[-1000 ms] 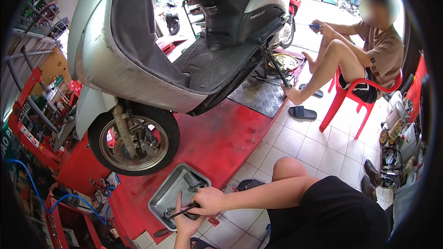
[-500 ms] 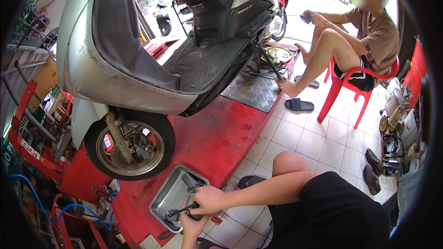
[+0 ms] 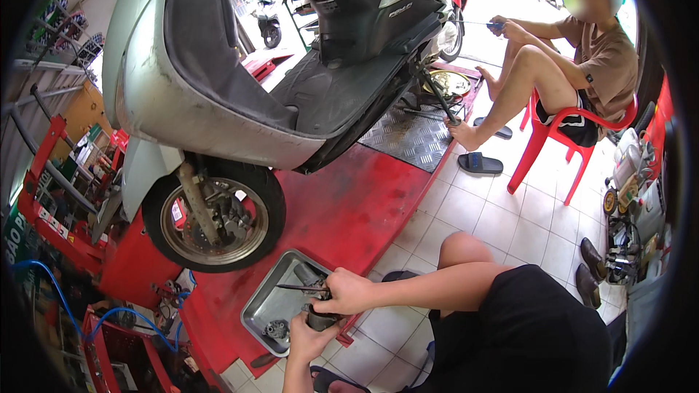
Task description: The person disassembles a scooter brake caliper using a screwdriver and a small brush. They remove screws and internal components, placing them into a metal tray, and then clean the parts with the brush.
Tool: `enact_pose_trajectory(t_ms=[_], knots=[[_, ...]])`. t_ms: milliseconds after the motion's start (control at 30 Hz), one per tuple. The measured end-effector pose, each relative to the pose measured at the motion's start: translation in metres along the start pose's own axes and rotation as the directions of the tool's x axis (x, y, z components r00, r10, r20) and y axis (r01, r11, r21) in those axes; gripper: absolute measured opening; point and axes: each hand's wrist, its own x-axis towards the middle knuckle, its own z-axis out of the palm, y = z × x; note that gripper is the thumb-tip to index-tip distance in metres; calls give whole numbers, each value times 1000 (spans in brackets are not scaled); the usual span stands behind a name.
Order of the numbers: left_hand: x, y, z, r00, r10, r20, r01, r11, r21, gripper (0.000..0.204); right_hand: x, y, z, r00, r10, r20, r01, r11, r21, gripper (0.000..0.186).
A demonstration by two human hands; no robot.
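My left hand (image 3: 309, 332) is closed round a dark cylindrical metal part (image 3: 322, 317) at the near right corner of a steel tray (image 3: 255, 298). My right hand (image 3: 344, 292) grips a thin black tool (image 3: 295, 287), which points left over the tray, and its thumb reaches down onto the cylindrical part. In the tray lie a small metal part (image 3: 277, 329) at the near end and a grey cylindrical piece (image 3: 306, 274) at the far end, partly behind the tool.
A silver scooter (image 3: 218, 131) stands on a red lift platform (image 3: 349, 211) carrying the tray. At the right, another person (image 3: 597, 73) sits on a red plastic chair (image 3: 524, 160), one foot at the platform's edge. Sandals (image 3: 480, 164), shoes (image 3: 590, 280) and equipment (image 3: 622, 247) are on the tiled floor.
My right hand has moved up and right; the tool has swung from pointing down-left to nearly level. My left hand has moved right, its once-raised finger now wrapped round the part.
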Motion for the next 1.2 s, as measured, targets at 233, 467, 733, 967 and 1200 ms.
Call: enact_pose_trajectory(t_ms=[233, 467, 733, 967, 1200], knots=[[-14, -31, -21, 919, -157, 361, 341, 779, -527, 39, 1, 36, -18, 943, 9, -334, 72, 971, 228, 41], [-35, -96, -71, 879, -445, 168, 323, 299, -898, 24, 4, 66, -147, 607, 161, -778, 225, 904, 363, 40], [-30, -66, -51, 901, -425, 92, 284, 416, -864, 21, 26, 45, -89, 850, -33, -525, 11, 999, -45, 39], [-41, -21, 7, 957, -138, 253, 278, 676, -682, 34, 31, 53, -20, 949, 56, -309, -85, 993, -82, 48], [-69, 12, 48, 957, 122, 262, -187, 953, 240, 34, 50, 58, 70, 897, 427, -112, -371, 867, 333, 39]])
